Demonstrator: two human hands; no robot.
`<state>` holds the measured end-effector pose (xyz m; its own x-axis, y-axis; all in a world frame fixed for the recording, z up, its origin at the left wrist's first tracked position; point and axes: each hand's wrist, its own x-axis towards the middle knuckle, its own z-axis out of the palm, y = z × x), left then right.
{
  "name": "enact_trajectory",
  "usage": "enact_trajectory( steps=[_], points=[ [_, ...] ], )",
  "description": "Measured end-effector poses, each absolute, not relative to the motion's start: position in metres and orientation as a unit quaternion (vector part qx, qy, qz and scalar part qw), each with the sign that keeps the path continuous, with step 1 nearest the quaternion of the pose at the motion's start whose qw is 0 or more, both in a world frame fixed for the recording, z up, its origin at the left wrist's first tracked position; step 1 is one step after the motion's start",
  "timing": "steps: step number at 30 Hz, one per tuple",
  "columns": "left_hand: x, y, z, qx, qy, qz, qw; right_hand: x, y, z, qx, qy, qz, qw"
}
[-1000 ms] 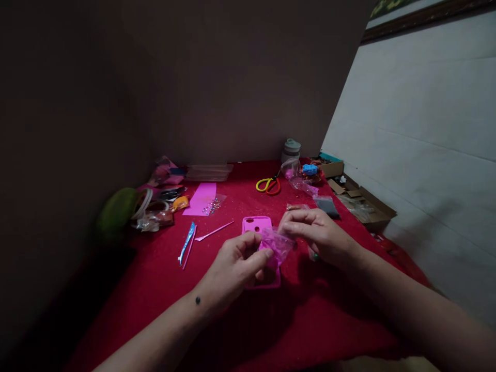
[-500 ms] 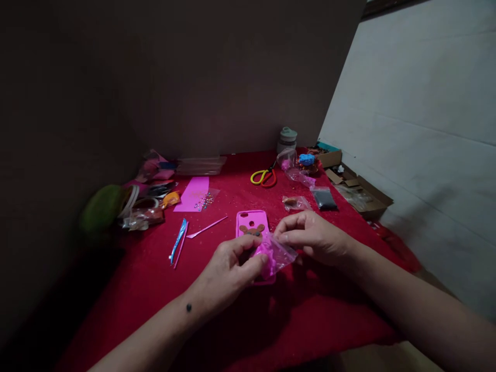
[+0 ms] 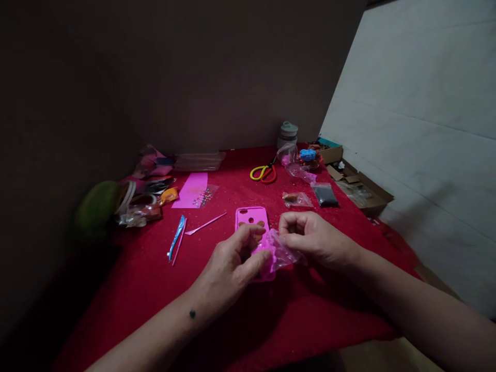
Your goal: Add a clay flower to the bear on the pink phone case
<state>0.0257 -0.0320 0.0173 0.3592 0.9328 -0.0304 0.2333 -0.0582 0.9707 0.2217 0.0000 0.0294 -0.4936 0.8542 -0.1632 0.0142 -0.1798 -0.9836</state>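
Above the front half of the red-covered worktop (image 3: 217, 320), 2 bare hands are handling 1 clear plastic bag (image 3: 289, 256) w/ a soft pink mass (image 3: 268, 261) at its L end. L hand (image 3: 229, 264) is grasping the pink mass & that end of the bag, thumb and fingers (image 3: 251, 264) closing round it from the L; R hand (image 3: 315, 236) is pinching the bag's other end btwn thumb & curled fingers. Bag & mass are overlapping the R side of a pink phone case (image 3: 259, 214), which is lying on the cloth, partly hidden by L hand; brown pieces (image 3: 261, 223) are showing on it. Can't tell if the bag is touching the case.

L of the case, a blue tool (image 3: 176, 237) and a thin pink stick (image 3: 180, 243) are lying side by side, w/ a 2nd pink stick (image 3: 207, 223) slanting nearby. Farther back, a gem packet (image 3: 203, 197) is overlapping a pink sheet (image 3: 189, 187), w/ an orange packet (image 3: 169, 195) lying to its L.

Yellow-and-red-handled scissors (image 3: 263, 174) are resting beyond the case. Just past R hand, a packet w/ a brown bit (image 3: 297, 199) is lying near a dark grey packet (image 3: 325, 195). A lidded bottle (image 3: 287, 136) is standing at the back.
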Motion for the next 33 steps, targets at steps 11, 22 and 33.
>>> enact_trajectory(
  steps=[11,22,33],
  points=[
    [0.021,-0.037,0.025,0.823,0.307,0.365,0.308,0.221,-0.006,0.040,-0.398,-0.581,0.685,0.187],
    [0.024,-0.056,0.036,0.862,0.244,0.295,0.332,0.223,-0.002,0.042,-0.379,-0.583,0.714,0.076],
    [0.025,-0.050,0.027,0.822,0.293,0.340,0.350,0.222,-0.001,0.026,-0.316,-0.528,0.771,0.166]
  ],
)
